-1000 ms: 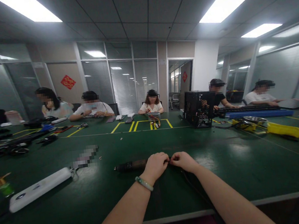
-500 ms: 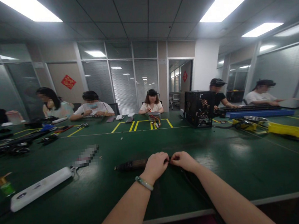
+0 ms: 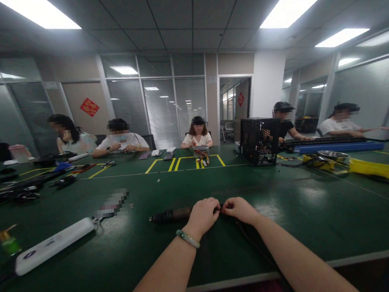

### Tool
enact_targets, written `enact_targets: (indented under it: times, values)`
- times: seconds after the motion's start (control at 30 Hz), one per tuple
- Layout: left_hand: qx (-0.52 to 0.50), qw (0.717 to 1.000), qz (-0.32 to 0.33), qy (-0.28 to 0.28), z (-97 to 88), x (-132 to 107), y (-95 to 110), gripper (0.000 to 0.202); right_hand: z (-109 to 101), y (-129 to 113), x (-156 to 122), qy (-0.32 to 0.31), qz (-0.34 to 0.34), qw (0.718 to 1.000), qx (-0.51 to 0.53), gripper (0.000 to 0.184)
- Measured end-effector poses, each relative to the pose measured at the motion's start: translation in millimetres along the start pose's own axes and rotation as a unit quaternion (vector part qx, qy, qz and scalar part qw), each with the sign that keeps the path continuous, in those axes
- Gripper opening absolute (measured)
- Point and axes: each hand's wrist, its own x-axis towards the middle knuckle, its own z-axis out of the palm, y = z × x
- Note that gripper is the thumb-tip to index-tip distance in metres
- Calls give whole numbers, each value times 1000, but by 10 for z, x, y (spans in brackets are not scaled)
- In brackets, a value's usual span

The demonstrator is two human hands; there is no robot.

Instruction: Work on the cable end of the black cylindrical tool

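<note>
A dark electric screwdriver (image 3: 172,215) lies on the green table, its tip pointing left. Around its rear end my left hand (image 3: 204,216) is closed, with a bracelet on that wrist. My right hand (image 3: 240,210) pinches the cord end at the back of the tool, and its fingertips nearly meet those of the left. From beneath the right hand a black cord (image 3: 251,242) runs toward me over the table's front edge. The exact joint between cord and screwdriver is hidden by my fingers.
To the left are a white power strip (image 3: 54,246), a small bottle with green liquid (image 3: 9,242) and a blurred-out flat item (image 3: 114,203). A black computer case (image 3: 259,141) and a yellow tray (image 3: 372,169) stand at the right. Several people sit across the table.
</note>
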Motion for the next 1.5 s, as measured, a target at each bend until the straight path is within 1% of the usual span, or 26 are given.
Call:
enact_targets:
  times: [0.2,0.33,0.47,0.73,1.07,1.3,1.5]
  values:
    - [4,1000,4,0,6,-6,-2,10,20,52,16,0,-2,1000,7,16]
    - [-5,1000,-10,14,11,-15,-1,14,12,54,11,-4,-3,1000,13,17]
    - [2,1000,-21,5,24,-6,-4,9,15,51,8,-6,-4,1000,21,18]
    - [17,1000,-2,5,2,-9,17,6,22,66,15,-10,-7,999,31,16]
    - [40,999,15,14,-18,-2,68,8,30,55,28,3,-6,1000,6,14]
    - [35,999,-28,17,-38,-19,57,10,53,98,37,5,-4,999,33,13]
    - [32,999,-37,3,-29,-14,71,7,37,54,17,7,1,1000,17,11]
